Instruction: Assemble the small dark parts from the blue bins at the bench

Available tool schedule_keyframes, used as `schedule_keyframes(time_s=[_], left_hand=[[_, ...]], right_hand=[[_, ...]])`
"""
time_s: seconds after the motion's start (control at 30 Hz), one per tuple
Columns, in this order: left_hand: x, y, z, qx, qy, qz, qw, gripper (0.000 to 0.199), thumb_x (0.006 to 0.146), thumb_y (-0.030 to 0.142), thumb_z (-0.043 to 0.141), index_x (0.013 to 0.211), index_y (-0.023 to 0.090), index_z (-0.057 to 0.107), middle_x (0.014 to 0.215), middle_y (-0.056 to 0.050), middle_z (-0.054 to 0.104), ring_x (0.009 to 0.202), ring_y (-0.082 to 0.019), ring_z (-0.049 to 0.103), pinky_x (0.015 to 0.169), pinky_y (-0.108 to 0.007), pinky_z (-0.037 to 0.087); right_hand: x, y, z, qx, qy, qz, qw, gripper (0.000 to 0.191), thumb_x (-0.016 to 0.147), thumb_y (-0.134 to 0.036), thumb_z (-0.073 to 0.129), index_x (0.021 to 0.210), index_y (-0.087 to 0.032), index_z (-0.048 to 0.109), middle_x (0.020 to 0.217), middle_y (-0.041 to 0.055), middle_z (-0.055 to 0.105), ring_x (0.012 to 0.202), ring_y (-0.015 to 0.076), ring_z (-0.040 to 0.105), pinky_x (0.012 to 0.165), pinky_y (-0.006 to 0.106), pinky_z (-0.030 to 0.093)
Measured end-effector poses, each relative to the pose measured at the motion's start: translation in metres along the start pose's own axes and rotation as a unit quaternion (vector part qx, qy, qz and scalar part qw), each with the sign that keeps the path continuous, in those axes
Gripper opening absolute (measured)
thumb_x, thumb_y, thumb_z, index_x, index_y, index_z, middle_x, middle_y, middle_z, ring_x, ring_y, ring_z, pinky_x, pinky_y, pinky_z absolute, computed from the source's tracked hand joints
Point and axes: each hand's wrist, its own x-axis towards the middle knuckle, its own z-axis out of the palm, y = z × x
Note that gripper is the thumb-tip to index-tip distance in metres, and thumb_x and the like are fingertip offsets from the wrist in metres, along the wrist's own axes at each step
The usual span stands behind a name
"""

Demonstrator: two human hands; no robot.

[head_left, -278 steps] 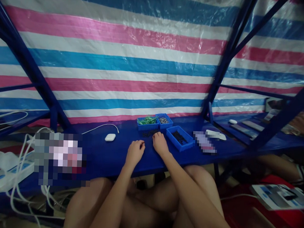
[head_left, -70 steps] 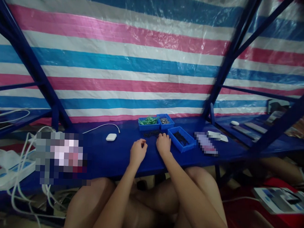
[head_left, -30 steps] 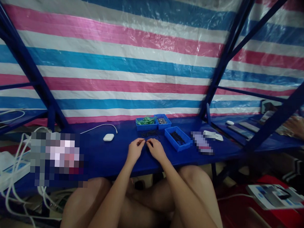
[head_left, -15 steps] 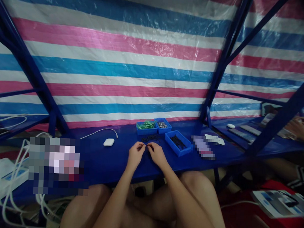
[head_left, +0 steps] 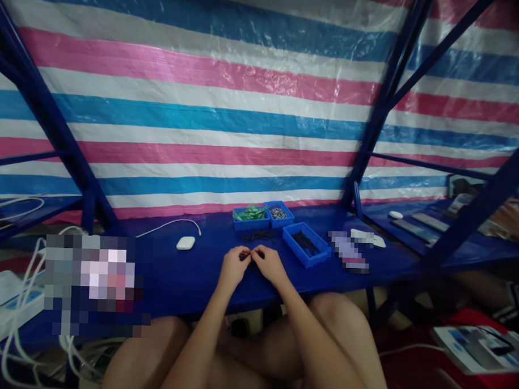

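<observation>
My left hand (head_left: 236, 263) and my right hand (head_left: 266, 261) meet fingertip to fingertip above the blue table (head_left: 163, 282). Both are closed in a pinch; whatever lies between the fingertips is too small and dark to make out. Just beyond them lies a loose heap of thin black pieces (head_left: 258, 235). To the right of my right hand, a blue bin (head_left: 287, 241) holds more black pieces. Two smaller blue bins stand behind the heap, one with green pieces (head_left: 250, 213), the other with small silvery metal parts (head_left: 278, 213).
A white earbud case (head_left: 185, 243) and a white cable (head_left: 173, 224) lie on the left. A blurred-out phone-like item (head_left: 348, 251) and a white object (head_left: 368, 238) lie right. Power strip and cables (head_left: 12, 313) crowd the far left. Another person's hands (head_left: 512, 217) are at far right.
My left hand has moved slightly right, and the fingertips of both hands have come together. The bins and heap stay in place.
</observation>
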Motion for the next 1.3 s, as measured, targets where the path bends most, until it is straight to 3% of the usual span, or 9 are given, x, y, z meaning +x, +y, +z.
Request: schedule_keyframes(time_s=[0.5, 0.67, 0.77, 0.97, 1.13, 1.3], left_hand=[[-0.001, 0.006, -0.003, 0.022, -0.01, 0.047, 0.999, 0.016, 0.077, 0.025, 0.049, 0.083, 0.018, 0.062, 0.079, -0.005, 0.062, 0.075, -0.016, 0.056, 0.068, -0.028, 0.043], [-0.002, 0.008, -0.002, 0.046, -0.015, 0.045, 0.998, 0.016, 0.075, 0.022, 0.05, 0.086, 0.017, 0.061, 0.081, -0.006, 0.061, 0.077, -0.017, 0.056, 0.07, -0.029, 0.043], [-0.004, 0.01, -0.002, 0.071, -0.035, 0.047, 0.996, 0.014, 0.071, 0.019, 0.053, 0.082, 0.017, 0.061, 0.08, -0.006, 0.061, 0.08, -0.018, 0.055, 0.073, -0.03, 0.042], [-0.002, 0.011, -0.005, -0.037, -0.009, -0.003, 0.999, 0.015, 0.073, 0.025, 0.051, 0.08, 0.017, 0.061, 0.078, -0.004, 0.063, 0.073, -0.015, 0.058, 0.069, -0.028, 0.044], [0.001, 0.01, -0.007, -0.116, 0.057, -0.024, 0.991, 0.021, 0.075, 0.031, 0.049, 0.084, 0.016, 0.06, 0.081, -0.005, 0.064, 0.076, -0.016, 0.058, 0.069, -0.028, 0.046], [-0.001, 0.013, -0.006, -0.08, 0.034, 0.013, 0.996, 0.019, 0.074, 0.03, 0.05, 0.084, 0.017, 0.061, 0.083, -0.005, 0.063, 0.076, -0.015, 0.058, 0.068, -0.026, 0.045]], right_hand=[[0.005, 0.003, -0.001, 0.052, 0.022, 0.016, 0.998, 0.02, 0.076, -0.027, 0.043, 0.07, -0.02, 0.061, 0.068, -0.0002, 0.062, 0.065, 0.0136, 0.055, 0.064, 0.023, 0.04], [0.003, 0.0, 0.0, 0.099, 0.051, -0.017, 0.994, 0.023, 0.075, -0.033, 0.049, 0.091, -0.019, 0.058, 0.08, 0.0019, 0.062, 0.074, 0.0137, 0.056, 0.071, 0.025, 0.042], [0.002, 0.0, 0.0, 0.076, 0.045, -0.047, 0.995, 0.018, 0.076, -0.032, 0.049, 0.082, -0.019, 0.06, 0.078, 0.0016, 0.061, 0.074, 0.0133, 0.055, 0.072, 0.024, 0.041], [0.003, 0.0, -0.004, 0.093, 0.07, -0.012, 0.993, 0.019, 0.078, -0.03, 0.043, 0.075, -0.018, 0.057, 0.073, 0.0009, 0.06, 0.07, 0.0128, 0.054, 0.068, 0.023, 0.041], [0.001, -0.001, -0.002, 0.084, 0.029, -0.043, 0.995, 0.019, 0.08, -0.031, 0.042, 0.076, -0.019, 0.057, 0.073, -0.0003, 0.06, 0.069, 0.0124, 0.054, 0.066, 0.023, 0.04], [-0.002, 0.002, 0.003, -0.004, -0.015, -0.065, 0.998, 0.015, 0.079, -0.022, 0.043, 0.076, -0.02, 0.057, 0.074, 0.0009, 0.059, 0.07, 0.013, 0.054, 0.066, 0.023, 0.039]])
